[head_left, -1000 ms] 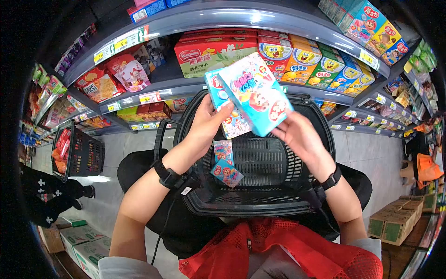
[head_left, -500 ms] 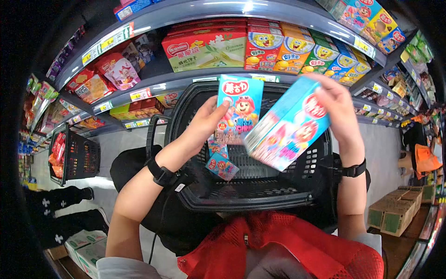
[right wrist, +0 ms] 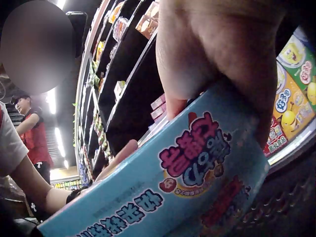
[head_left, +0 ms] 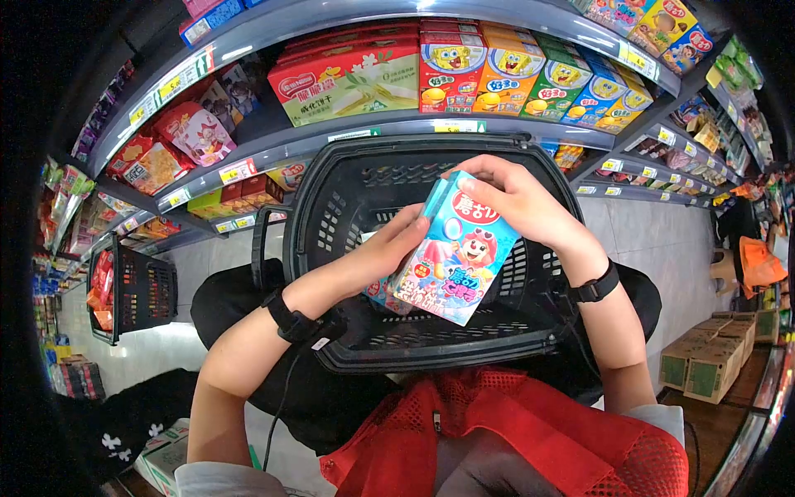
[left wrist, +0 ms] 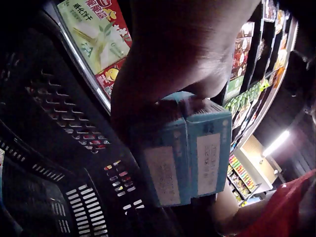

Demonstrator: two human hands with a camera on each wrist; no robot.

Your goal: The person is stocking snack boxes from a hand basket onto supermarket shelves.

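Light-blue cartoon biscuit boxes — two, side by side in the left wrist view — are held together over a black shopping basket. From left to right: a second black basket with red packages stands on the floor; then the left hand grips the boxes' left edge, its fingers partly hidden; then the boxes, between the hands and touching both. Their long axis slants — upper end toward the shelf and the right, lower end toward the red mesh vest and the left. The right hand is nearer the upper end, gripping it with the thumb on the front. Farther right, brown cartons sit well apart from the basket.
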